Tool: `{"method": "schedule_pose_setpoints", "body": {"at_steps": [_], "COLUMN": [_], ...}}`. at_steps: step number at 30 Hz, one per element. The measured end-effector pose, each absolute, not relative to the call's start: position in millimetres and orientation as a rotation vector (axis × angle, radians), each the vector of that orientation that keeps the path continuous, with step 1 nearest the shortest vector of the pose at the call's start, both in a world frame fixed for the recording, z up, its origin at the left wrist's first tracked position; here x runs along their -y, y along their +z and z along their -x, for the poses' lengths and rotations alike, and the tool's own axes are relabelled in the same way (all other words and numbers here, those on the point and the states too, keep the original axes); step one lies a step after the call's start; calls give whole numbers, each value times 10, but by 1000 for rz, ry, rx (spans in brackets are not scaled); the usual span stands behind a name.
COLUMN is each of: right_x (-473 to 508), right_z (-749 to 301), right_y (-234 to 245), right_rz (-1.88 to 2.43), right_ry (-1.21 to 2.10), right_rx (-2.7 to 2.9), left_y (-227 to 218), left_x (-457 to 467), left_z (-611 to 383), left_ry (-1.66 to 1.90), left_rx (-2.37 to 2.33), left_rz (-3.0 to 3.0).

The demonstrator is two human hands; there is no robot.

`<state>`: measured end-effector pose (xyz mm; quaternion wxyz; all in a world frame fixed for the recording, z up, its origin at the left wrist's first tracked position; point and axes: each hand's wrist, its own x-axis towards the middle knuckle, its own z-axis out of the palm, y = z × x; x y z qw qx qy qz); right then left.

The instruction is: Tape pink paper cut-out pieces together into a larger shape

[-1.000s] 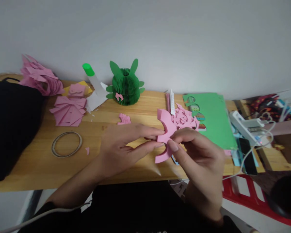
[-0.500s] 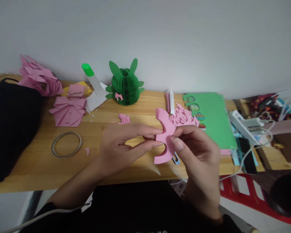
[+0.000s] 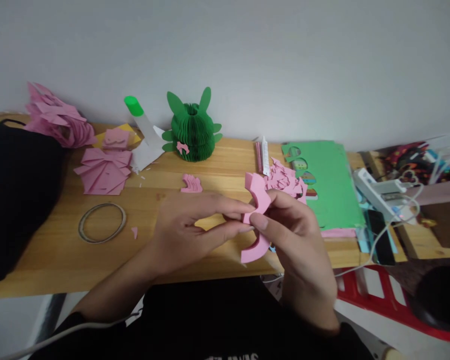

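A thick stack of pink paper cut-outs, curved like a wavy bracket, is held upright above the table. My left hand pinches its middle from the left between thumb and fingers. From the other side my right hand grips the same stack, its thumb pressed on the front near the centre. Behind the hands lies a smaller pink paper stack. Crumpled pink paper scraps sit just beyond my right hand. A blue-handled tool is mostly hidden under the stack.
A green honeycomb-paper figure stands at the back, beside a green-capped glue stick. Pink folded paper and a tape roll lie left. Green sheets, a power strip and a phone lie right.
My right thumb has slid left onto the middle of the pink stack, close to my left fingertips. The stack has shifted slightly down and turned a little, showing more of its edge.
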<state>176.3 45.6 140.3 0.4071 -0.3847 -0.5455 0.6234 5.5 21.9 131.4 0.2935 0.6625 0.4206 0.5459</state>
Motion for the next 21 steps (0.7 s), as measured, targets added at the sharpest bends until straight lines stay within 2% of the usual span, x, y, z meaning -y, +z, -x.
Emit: {"method": "schedule_pose_setpoints", "body": {"at_steps": [21], "right_x": [-505], "right_z": [-1781], "right_y": [1352], "right_rz": [1003], "right_ry": [1588], "right_rx": [1394], "left_y": [1320], "left_x": [-235], "left_z": [-83], "left_ry": [1463], "left_rx": [-1118], "left_rz": [-1663]}}
